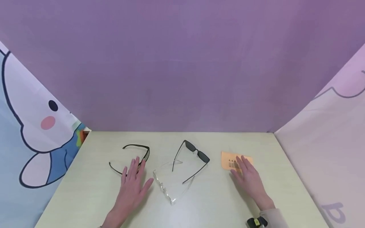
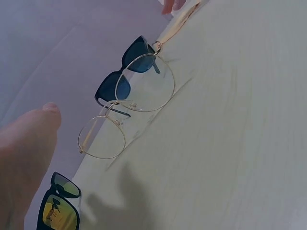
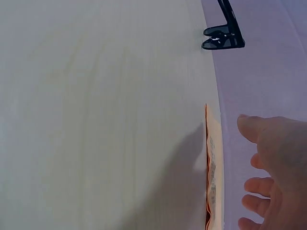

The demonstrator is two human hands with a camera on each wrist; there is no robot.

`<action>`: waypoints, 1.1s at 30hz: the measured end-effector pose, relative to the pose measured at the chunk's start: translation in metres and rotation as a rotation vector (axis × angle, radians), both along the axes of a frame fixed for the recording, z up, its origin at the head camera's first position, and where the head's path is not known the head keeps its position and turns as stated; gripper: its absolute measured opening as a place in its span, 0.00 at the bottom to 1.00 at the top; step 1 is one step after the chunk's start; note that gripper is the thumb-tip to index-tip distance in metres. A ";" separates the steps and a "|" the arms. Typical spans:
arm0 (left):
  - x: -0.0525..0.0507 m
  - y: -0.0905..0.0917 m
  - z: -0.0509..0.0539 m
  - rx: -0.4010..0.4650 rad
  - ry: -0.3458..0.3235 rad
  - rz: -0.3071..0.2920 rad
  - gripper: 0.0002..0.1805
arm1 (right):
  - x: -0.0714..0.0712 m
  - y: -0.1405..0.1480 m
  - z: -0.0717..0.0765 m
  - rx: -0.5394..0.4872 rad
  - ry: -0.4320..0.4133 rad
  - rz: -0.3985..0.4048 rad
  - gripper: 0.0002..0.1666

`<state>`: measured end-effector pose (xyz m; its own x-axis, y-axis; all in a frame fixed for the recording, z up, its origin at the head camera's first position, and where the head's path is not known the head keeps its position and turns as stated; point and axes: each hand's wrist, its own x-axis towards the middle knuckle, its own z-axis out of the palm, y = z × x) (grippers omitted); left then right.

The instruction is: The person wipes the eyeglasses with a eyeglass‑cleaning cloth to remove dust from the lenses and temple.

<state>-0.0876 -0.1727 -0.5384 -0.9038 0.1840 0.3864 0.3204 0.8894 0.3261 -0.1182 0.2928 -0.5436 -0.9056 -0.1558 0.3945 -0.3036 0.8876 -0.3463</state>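
In the head view, my left hand [image 1: 131, 186] is spread with straight fingers over part of the black-framed glasses [image 1: 147, 154]; whether it touches them I cannot tell. Their lenses look yellow-green in the left wrist view. Just right of that hand lie thin wire-rimmed glasses [image 1: 163, 187] with round clear lenses. Dark sunglasses [image 1: 203, 156] lie behind them, temples unfolded toward me. On the right, my right hand [image 1: 249, 180] has its fingers extended above a flat orange printed cloth or packet [image 1: 226, 161], hiding part of it. The right wrist view shows a gap between this hand and the orange piece [image 3: 214, 167].
All of this lies on a pale wood-grain table [image 1: 205, 209]. A purple panel [image 1: 182, 69] stands along its back edge. Cartoon-printed sheets flank it, one on the left [image 1: 31, 126] and one on the right [image 1: 328, 142].
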 end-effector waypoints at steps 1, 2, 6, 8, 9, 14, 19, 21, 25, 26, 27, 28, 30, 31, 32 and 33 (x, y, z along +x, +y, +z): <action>0.000 0.000 0.000 -0.001 0.001 -0.004 0.42 | -0.001 0.001 0.000 0.006 0.001 -0.001 0.39; 0.000 0.001 0.000 -0.002 0.001 -0.006 0.42 | -0.003 0.001 0.001 0.008 -0.003 -0.004 0.39; 0.000 0.000 0.001 -0.002 0.007 -0.013 0.41 | -0.005 0.003 0.001 0.008 -0.050 -0.018 0.38; -0.001 0.000 0.000 -0.007 0.005 -0.015 0.41 | -0.006 0.003 0.002 0.002 -0.074 -0.023 0.38; -0.001 0.000 0.000 -0.011 0.004 -0.016 0.41 | -0.006 0.003 0.002 -0.002 -0.086 -0.024 0.38; -0.001 0.001 -0.001 -0.015 0.006 -0.031 0.42 | -0.006 0.002 0.004 -0.017 -0.138 -0.036 0.37; 0.001 0.002 -0.003 -0.011 0.026 -0.041 0.42 | -0.003 0.001 0.003 -0.034 -0.216 -0.044 0.33; 0.002 0.002 -0.003 -0.011 0.029 -0.040 0.42 | -0.002 0.000 0.003 -0.043 -0.265 -0.053 0.33; 0.004 0.002 -0.003 -0.015 0.028 -0.043 0.42 | 0.000 0.000 0.002 -0.037 -0.338 -0.076 0.33; 0.004 0.002 -0.003 -0.019 0.029 -0.043 0.42 | 0.001 0.000 0.002 -0.035 -0.344 -0.078 0.33; 0.004 0.002 -0.003 -0.022 0.031 -0.043 0.42 | 0.001 0.000 0.002 -0.035 -0.337 -0.077 0.33; 0.004 0.002 -0.003 -0.023 0.031 -0.042 0.42 | 0.001 0.000 0.001 -0.037 -0.330 -0.076 0.32; 0.005 0.001 -0.003 -0.023 0.032 -0.041 0.42 | 0.000 0.000 0.001 -0.045 -0.291 -0.069 0.30; 0.005 0.001 -0.004 -0.022 0.032 -0.041 0.42 | -0.001 0.000 0.001 -0.046 -0.264 -0.065 0.29; 0.005 0.001 -0.004 -0.021 0.031 -0.041 0.42 | -0.003 0.000 0.001 -0.037 -0.236 -0.062 0.28; 0.006 0.001 -0.005 -0.018 0.029 -0.042 0.42 | -0.004 0.000 0.000 -0.027 -0.212 -0.062 0.27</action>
